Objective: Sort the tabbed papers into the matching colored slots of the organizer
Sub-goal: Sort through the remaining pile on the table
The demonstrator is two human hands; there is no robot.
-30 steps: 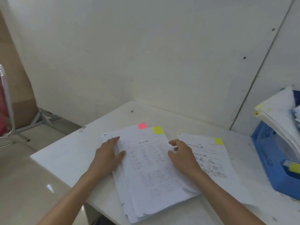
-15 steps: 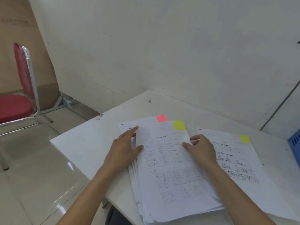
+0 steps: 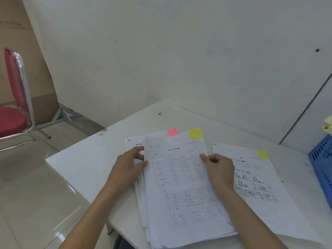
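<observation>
At the centre of the white table, the stack of tabbed papers lies with its long axis running away from the person, tabs at the far end. The top sheet carries a yellow tab at its far right corner; a pink tab shows on a sheet beneath. The right hand pinches the top sheet's right edge, thumb on the printed face, fingers curled at the margin. The left hand lies with fingers nearly straight on the lower sheets at the stack's left edge, thumb touching the top sheet's margin, gripping nothing. The blue organizer stands at the table's right edge, well apart from the stack, with a second yellow-tabbed pile between; its slot colours are not visible. The destination thus lies rightward of the grip, so the right hand is probably the one to carry the sheet across while the left hand steadies the rest.
</observation>
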